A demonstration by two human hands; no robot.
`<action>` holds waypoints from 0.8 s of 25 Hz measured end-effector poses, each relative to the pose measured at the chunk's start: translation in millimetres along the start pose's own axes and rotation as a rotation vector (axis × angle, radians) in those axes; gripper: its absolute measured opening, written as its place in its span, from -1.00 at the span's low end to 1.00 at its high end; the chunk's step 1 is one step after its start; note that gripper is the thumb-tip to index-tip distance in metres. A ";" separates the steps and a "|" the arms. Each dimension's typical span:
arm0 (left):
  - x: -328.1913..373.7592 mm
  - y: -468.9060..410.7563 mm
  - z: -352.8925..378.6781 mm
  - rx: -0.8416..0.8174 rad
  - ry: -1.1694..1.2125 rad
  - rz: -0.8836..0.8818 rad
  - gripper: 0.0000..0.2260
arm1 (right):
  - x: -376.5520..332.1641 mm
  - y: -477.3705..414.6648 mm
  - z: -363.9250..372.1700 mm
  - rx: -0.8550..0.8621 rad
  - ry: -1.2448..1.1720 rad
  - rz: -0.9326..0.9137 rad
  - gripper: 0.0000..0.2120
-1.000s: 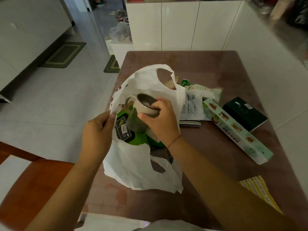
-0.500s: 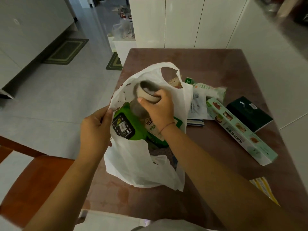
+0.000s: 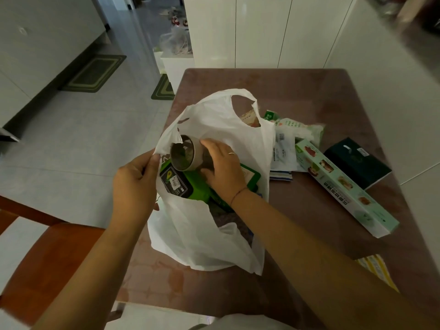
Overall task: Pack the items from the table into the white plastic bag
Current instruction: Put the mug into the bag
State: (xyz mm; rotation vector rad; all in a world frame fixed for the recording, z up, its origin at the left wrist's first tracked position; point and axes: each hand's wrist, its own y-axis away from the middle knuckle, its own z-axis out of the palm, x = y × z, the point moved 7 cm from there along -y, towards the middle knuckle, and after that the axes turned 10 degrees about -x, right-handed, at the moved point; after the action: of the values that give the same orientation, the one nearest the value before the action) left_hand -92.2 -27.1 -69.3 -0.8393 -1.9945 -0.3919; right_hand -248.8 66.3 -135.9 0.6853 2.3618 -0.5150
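Your right hand (image 3: 222,166) grips a jar (image 3: 188,155) lying on its side inside the mouth of the white bag (image 3: 207,236), its open end facing your left hand (image 3: 134,184), which pinches the bag's rim to hold it wide. Under the jar sits a green package (image 3: 181,184) (an avocado on its label). On the table (image 3: 297,96) to the right lie a long box (image 3: 342,184), a dark green box (image 3: 357,161) and some packets (image 3: 285,151).

White cabinets (image 3: 259,32) stand beyond the brown surface (image 3: 297,91), two green mats (image 3: 95,72) lie on the pale tiled floor (image 3: 71,139), and a wooden chair (image 3: 47,258) sits lower left.
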 end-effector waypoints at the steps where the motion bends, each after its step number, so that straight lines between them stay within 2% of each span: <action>1: -0.2 -0.2 -0.1 -0.001 -0.002 0.005 -0.73 | 1.2 -0.6 1.1 -0.008 0.034 0.002 -0.42; 5: -0.1 -0.2 1.2 0.000 -0.016 0.005 -0.72 | -3.5 -4.4 1.4 -0.061 0.010 -0.059 -0.42; 8: 0.5 1.2 1.2 0.010 0.006 0.001 -0.75 | 1.0 -23.1 -1.4 -0.095 0.218 -0.048 -0.36; 11: 1.0 1.7 -0.7 0.020 0.012 0.009 -0.76 | 15.6 -31.1 6.5 -0.088 0.365 0.056 -0.32; 16: -1.8 2.4 0.4 0.021 -0.005 -0.007 -0.74 | 13.6 -14.6 14.6 -0.090 0.211 0.209 -0.26; 20: -2.8 3.7 5.2 0.015 0.005 -0.014 -0.75 | 1.3 53.2 -33.3 0.146 -0.032 0.082 -0.47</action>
State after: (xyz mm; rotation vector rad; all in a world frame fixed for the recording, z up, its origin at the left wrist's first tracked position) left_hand -91.9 -22.6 -74.6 -0.8152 -1.9975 -0.3863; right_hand -233.6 125.6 -122.4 0.8304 2.2719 -0.6618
